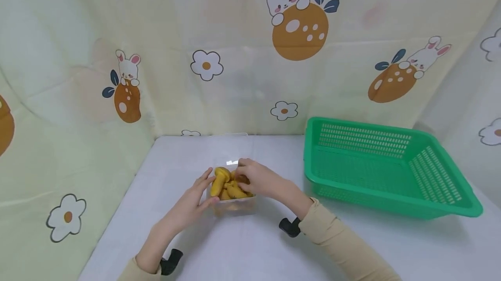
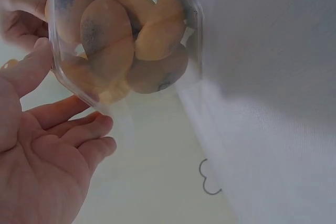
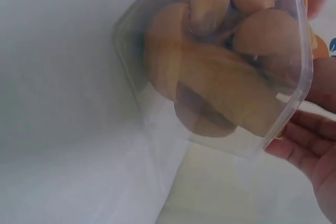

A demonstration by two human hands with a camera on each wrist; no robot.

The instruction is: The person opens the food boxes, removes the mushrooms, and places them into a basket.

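A clear plastic box [image 1: 235, 205] stands on the table, filled with several yellow-brown mushrooms [image 1: 217, 184]. Through its wall, in the left wrist view, rounded brown caps [image 2: 107, 32] and a pale stem show. My left hand [image 1: 192, 202] holds the box by its left side, the thumb at the front corner and the fingers along the side and rim. From the right, my right hand [image 1: 260, 179] reaches over the box with bent fingers, pinching a brownish mushroom [image 1: 243, 179] among the others. The fingers partly hide that piece.
A large green plastic basket [image 1: 360, 189] stands to the right of the box. The white table [image 1: 250, 246] meets a patterned curtain [image 1: 235, 94] behind and at the left. A black wrist camera [image 1: 289, 227] sits by the right cuff, another [image 1: 171, 262] by the left.
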